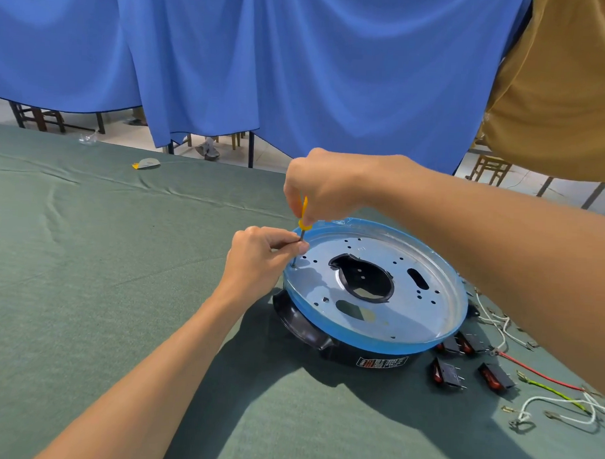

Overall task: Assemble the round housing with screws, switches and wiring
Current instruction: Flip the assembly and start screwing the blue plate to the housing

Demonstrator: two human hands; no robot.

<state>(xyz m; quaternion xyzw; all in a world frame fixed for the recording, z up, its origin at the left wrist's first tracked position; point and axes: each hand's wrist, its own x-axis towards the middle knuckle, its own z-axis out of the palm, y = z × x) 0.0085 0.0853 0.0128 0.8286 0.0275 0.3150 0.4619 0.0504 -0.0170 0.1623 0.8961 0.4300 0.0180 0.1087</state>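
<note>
A: Housing (301, 322)?
B: Centre-right of frame, on the table (121, 257), plate (428, 312) up
A: Hands?
B: Right hand (316, 185) grips screwdriver (304, 212), tip at the plate's left edge; left hand (259, 258) pinches its shaft. Switches (450, 372) and wires (545, 399) lie lower right

Screwdriver handle (305, 208) mostly inside right hand (319, 185)

Housing plate (378, 266) is dull brushed metal; its base (301, 322) glossy black plastic; table cover (104, 256) matt green cloth.
</note>
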